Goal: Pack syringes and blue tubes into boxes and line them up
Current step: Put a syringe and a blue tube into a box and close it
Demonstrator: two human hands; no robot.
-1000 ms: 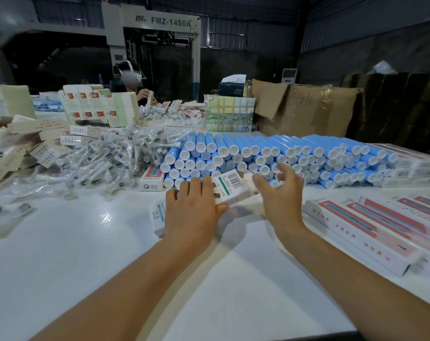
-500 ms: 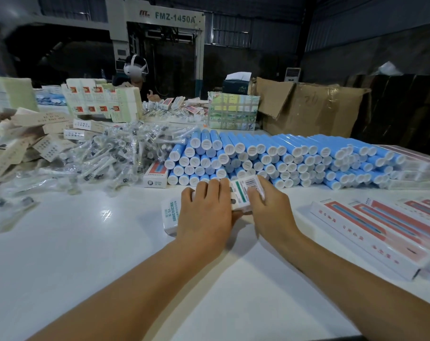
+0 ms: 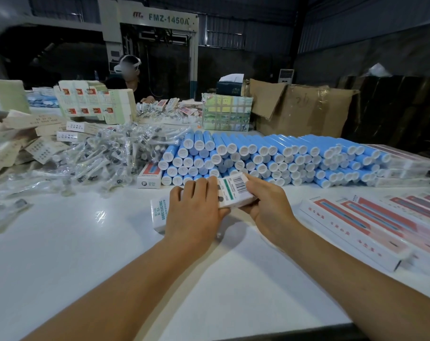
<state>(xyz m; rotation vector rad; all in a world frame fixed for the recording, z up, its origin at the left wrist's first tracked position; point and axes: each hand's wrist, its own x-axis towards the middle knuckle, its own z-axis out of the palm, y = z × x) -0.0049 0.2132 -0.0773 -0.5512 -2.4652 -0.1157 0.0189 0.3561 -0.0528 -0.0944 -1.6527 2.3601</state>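
Right hand [image 3: 265, 205] moved in, fingers curled gripping box [image 3: 233, 193]; left hand [image 3: 196, 207] flat atop.

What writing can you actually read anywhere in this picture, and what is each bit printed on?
"FMZ-1450A": grey machine at the back.
"SONIC ELECTRIC": end of the white box under the left hand.
Barcode label on that box, by the right hand: digits too small.
Flat cartons, red boxes: print blurred.
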